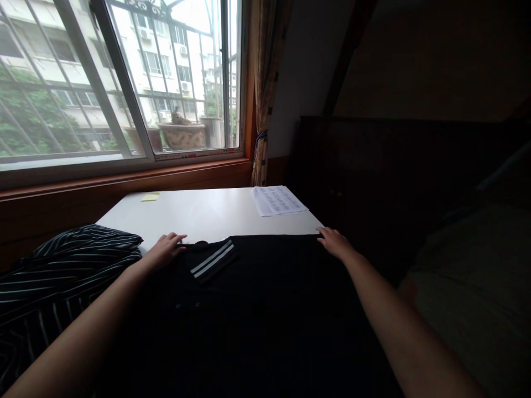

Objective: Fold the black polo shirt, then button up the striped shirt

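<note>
Item: black cloth garment (269, 293), spread over the near part of the table (199, 213), straight ahead of the person; near end runs out of view. Upper border lies crosswise, nearly level, between the hands; long axis cannot be told. Detail: dark band with two pale grey stripes (213, 261), slanted, closer to the left hand.

Arms: left forearm (93, 312) and right forearm (398, 326), both reaching forward, well apart, angled inward.

Left hand (171, 244): back upward, fingers closed on the garment's far left corner. Right hand (332, 241): fingers holding the far right corner, at the table's right edge. Neither hand clearly nearer the garment.

Left side: black cloth with thin white stripes (83, 249), heaped over the table's left edge.

Far right corner: printed white paper sheets (279, 200). Far left corner: pale yellow paper slip (150, 197).
</note>
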A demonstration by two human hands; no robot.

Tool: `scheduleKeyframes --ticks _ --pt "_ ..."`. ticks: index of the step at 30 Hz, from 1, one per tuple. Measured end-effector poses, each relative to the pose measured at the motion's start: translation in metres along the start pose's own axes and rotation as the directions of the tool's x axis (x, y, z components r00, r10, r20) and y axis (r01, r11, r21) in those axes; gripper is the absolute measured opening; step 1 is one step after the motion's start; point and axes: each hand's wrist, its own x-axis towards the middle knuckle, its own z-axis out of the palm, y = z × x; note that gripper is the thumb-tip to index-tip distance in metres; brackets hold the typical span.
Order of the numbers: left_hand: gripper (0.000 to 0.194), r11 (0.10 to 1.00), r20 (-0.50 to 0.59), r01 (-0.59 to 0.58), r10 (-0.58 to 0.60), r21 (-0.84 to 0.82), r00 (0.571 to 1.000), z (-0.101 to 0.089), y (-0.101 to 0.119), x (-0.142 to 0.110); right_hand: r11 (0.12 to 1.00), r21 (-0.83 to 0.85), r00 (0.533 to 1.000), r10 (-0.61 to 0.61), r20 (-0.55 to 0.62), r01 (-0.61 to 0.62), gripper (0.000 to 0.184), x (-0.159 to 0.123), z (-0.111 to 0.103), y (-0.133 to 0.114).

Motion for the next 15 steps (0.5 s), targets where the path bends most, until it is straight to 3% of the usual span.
scheduleKeyframes --ticks 10,15 --pt "0.032 0.994 0.182 0.063 -0.046 -0.092 0.982 -0.021 -0.016 0.024 0.997 0.056 0.989 -0.059 0.134 0.052 0.017 0.029 -0.017 0.012" --pt "0.031 0.992 0.231 0.08 -0.056 -0.096 0.971 -0.024 -0.015 0.025 0.991 0.115 0.976 -0.084 0.198 0.062 0.031 0.032 -0.023 0.013"
